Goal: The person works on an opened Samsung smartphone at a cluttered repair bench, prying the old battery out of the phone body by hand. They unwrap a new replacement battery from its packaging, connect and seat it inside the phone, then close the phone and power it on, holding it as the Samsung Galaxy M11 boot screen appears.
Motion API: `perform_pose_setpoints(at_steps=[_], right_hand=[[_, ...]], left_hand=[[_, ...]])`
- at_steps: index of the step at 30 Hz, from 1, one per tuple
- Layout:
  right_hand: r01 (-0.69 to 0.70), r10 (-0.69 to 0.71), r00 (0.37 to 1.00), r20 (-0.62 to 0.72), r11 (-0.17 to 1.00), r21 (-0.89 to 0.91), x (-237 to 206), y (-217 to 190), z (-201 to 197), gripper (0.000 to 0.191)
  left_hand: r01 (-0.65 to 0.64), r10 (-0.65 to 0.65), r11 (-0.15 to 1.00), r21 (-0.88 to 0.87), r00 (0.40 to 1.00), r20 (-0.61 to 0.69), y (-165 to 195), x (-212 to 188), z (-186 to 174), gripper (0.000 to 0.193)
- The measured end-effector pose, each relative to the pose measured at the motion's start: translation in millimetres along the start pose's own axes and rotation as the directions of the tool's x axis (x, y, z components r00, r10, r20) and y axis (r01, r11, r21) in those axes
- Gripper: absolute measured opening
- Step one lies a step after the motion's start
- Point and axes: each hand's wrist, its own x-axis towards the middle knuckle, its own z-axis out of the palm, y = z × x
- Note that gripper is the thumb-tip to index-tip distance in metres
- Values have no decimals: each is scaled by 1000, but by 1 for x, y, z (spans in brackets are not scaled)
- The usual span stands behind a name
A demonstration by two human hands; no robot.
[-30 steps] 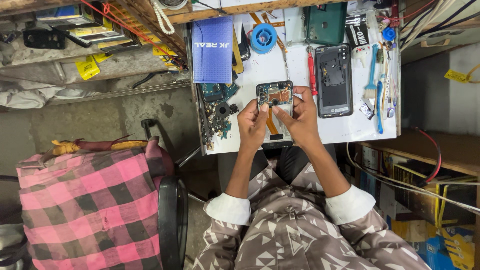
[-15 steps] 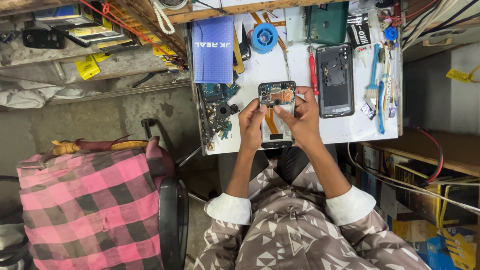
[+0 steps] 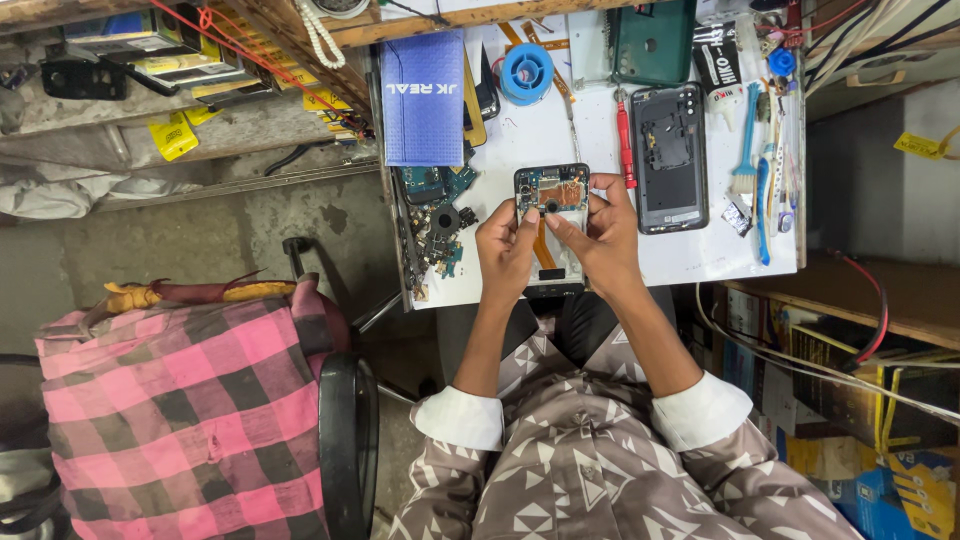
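White table [image 3: 690, 255] carrying everything, cluttered toward far edge. Pink-and-black checked cloth [image 3: 170, 400] draped over chair, off table's left edge. Blue box [image 3: 424, 98] at far-left corner, flat, clear of work area. Green phone case [image 3: 653, 40] at far edge. Detached dark back cover [image 3: 669, 158] lying inside-up just right of hands, likely parked for refit. Opened smartphone [image 3: 551, 200] near middle of near edge, board side up, orange flex visible, probably so internals stay reachable. Left hand [image 3: 505, 250] gripping phone's left side, fingers curled shut on it, apparently steadying. Right hand [image 3: 602, 235] on right side, fingers pinched at camera area; anything tiny between them not discernible. Loose boards and parts [image 3: 437, 222] heaped along left edge. Blue solder reel [image 3: 526, 72], red screwdriver [image 3: 626, 150], blue brush [image 3: 746, 140] behind, within reach.
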Motion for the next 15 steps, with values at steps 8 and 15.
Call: perform_pose_setpoints(at_steps=[8, 15], right_hand=[[-22, 22, 1000, 4, 999, 25, 0, 0, -4, 50], [-50, 50, 999, 13, 999, -17, 7, -6, -2, 48]], left_hand=[[-28, 26, 997, 72, 999, 29, 2, 1, 2, 18], [33, -33, 999, 5, 992, 120, 4, 5, -2, 30]])
